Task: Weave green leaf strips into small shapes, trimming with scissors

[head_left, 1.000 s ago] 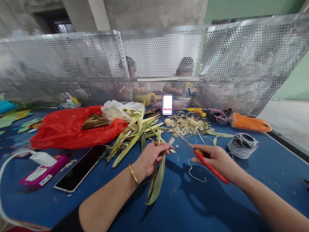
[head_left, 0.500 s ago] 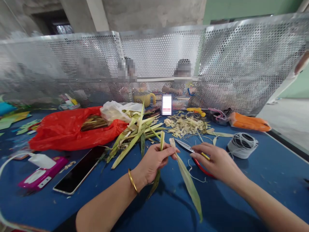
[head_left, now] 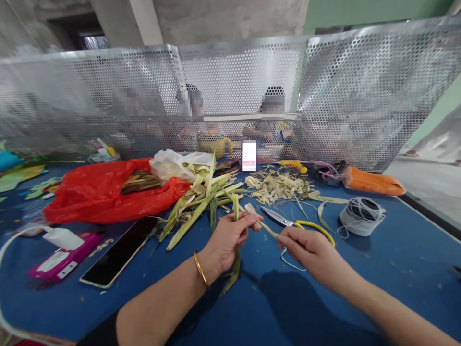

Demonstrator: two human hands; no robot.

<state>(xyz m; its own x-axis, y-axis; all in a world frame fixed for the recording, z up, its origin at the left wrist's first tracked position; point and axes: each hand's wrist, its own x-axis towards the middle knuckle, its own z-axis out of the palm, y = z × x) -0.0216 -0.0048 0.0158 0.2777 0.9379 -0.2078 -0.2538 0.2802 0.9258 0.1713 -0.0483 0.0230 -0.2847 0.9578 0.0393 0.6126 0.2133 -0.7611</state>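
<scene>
My left hand is closed around a folded strip of corn husk, whose darker ends hang below the fist. Between its thumb and forefinger it also pinches the pale end of a second husk strip. That strip runs, drawn narrow, to my right hand, which is closed on its other part. Just beyond my right hand lie scissors, with yellow and red handles partly hidden by the hand. A short piece of white string rests on the table below the strip.
Husk leaves lie by a red plastic bag. Husk scraps, a string spool and an orange packet are at the right. A phone and a magenta power strip lie left. A perforated screen stands behind; people sit beyond it.
My right hand has let go of the scissors, which now lie on the table, and has taken hold of the hanging husk strip. The strip now stretches between both hands.
</scene>
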